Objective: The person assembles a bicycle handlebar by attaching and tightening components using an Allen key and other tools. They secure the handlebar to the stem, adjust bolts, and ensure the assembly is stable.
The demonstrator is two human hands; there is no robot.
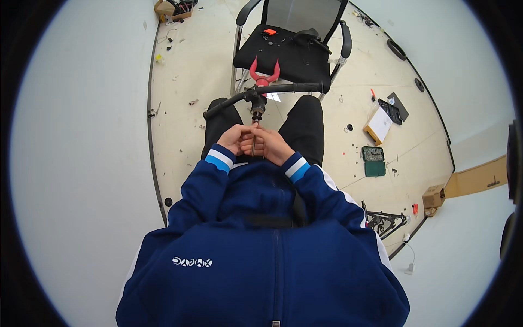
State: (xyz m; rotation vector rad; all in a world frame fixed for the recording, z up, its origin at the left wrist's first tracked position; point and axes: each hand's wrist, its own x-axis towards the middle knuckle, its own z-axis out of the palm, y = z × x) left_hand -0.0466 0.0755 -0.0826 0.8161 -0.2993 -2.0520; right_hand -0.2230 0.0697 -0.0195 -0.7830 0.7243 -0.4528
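In front of my lap is a small bicycle's front end. Its red fork [264, 76] points its two prongs away from me toward a chair. A black handlebar [231, 103] with a black stem [254, 97] crosses it above my knees. At the near end of the stem, my left hand [235, 139] and my right hand [273, 145] meet with fingers curled together. Between the fingers runs a thin metal rod [253, 146], lined up with the stem. Its exact kind is unclear, and the fingers partly cover it.
A black office chair [256, 46] stands ahead, with an orange item [269, 32], small parts and a dark saddle-like piece [306, 37] on its seat. On the floor to the right lie an open green case [374, 168], a white-topped box [379, 124], and a black frame [385, 222].
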